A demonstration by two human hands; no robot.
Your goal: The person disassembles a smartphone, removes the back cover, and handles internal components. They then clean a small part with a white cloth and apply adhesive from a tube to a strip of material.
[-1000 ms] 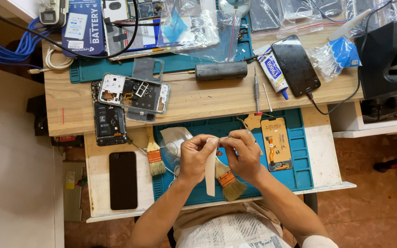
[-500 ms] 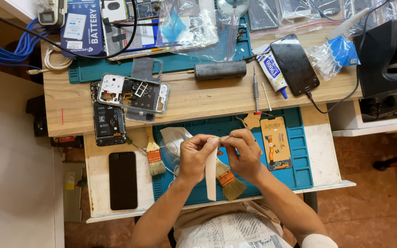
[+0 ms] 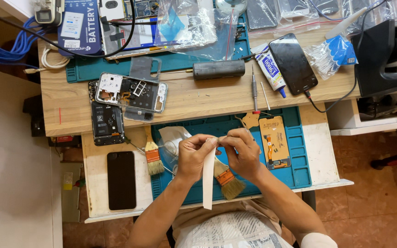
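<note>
together, left hand [image 3: 194,156] and right hand [image 3: 240,154] each grip pinching a white strip [image 3: 208,177], above blue mat [image 3: 299,172]

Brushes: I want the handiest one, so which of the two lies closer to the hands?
The brush directly beneath the hands, bristles toward the mat's near edge; the other brush lies off to their left.

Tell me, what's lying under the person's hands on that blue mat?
Under the left hand and right hand, a paintbrush lies on the blue mat. Its handle is covered. The white strip hangs from the fingers.
</note>
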